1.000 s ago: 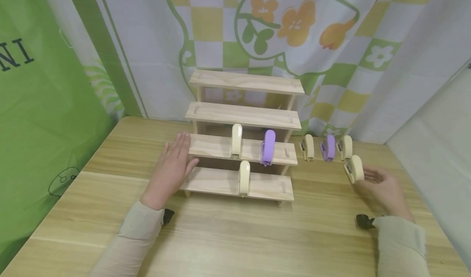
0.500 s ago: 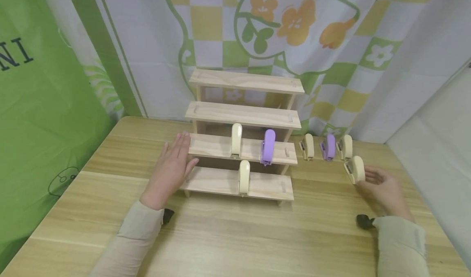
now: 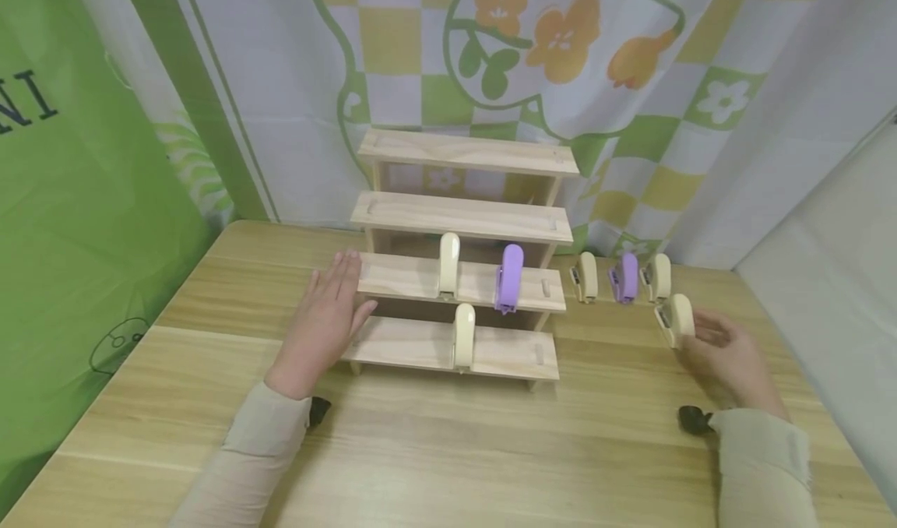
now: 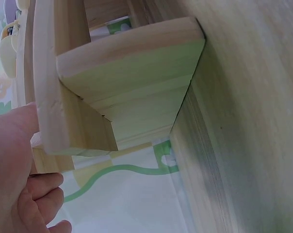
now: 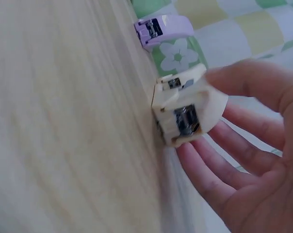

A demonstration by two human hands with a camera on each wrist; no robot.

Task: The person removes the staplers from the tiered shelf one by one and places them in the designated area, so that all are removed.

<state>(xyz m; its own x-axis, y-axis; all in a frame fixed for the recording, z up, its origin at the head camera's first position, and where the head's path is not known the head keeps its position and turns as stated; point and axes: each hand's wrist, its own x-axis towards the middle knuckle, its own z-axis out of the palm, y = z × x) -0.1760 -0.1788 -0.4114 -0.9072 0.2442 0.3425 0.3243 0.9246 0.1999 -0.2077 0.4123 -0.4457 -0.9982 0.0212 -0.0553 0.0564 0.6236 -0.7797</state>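
Note:
My left hand [image 3: 318, 329] lies against the left end of a stepped wooden shelf [image 3: 392, 272], its fingers straight in the head view. In the left wrist view a digit of the left hand [image 4: 10, 150] touches the shelf's edge. On the right, my right hand [image 3: 732, 357] holds a cream stapler [image 3: 680, 322] between thumb and fingers. The right wrist view shows this stapler [image 5: 185, 119] close to the table, though contact is unclear. One step bears a cream stapler [image 3: 448, 265] and a purple stapler [image 3: 511, 277]; the lowest step bears another cream stapler [image 3: 463, 337].
Behind the held stapler stand a beige stapler [image 3: 587, 277], a purple stapler [image 3: 626, 277] and a cream stapler [image 3: 659, 277] in a row. A patterned curtain [image 3: 392, 37] hangs behind the table [image 3: 434, 458]. A pale wall [image 3: 834, 263] borders the right side.
The head view has shifted very slightly. Both hands keep their places, and the right hand still holds the cream stapler with its fingers slightly rearranged.

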